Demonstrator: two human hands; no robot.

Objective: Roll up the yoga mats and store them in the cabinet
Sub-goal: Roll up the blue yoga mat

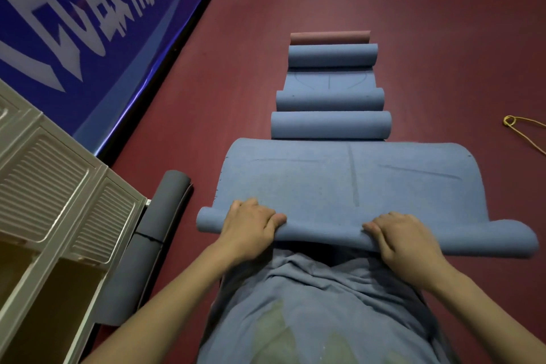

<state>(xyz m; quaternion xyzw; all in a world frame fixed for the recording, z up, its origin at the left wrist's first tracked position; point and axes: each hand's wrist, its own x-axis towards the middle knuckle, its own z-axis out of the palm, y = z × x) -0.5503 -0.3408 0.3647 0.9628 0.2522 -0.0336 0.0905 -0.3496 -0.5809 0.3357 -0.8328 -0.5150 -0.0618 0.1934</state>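
1. Mat in hand: a blue mat (339, 180) lies flat on the dark red floor (428, 38) directly ahead of the person, its near edge already curled into a low roll. Far corners are lifted slightly, probably from having been stored rolled.
2. Left hand (251, 223) and right hand (404, 236) both sit on that near roll, fingers curled over and clamped on it, thumbs pointing inward. They are set apart either side of the centre line, likely so the roll stays straight.
3. Step judged: rolling has only begun; most of the mat's length is flat.
4. Rolled blue mats (331, 125) lie in a row beyond, parallel, with a reddish roll (329, 37) at the far end, seemingly staged for storing.
5. Grey mat (165, 207), rolled, rests beside the white cabinet (59, 186) at left, whose open compartments are within reach.
6. Blue banner (88, 23) stands along the floor edge; a yellow cord (520, 127) lies well apart at right.
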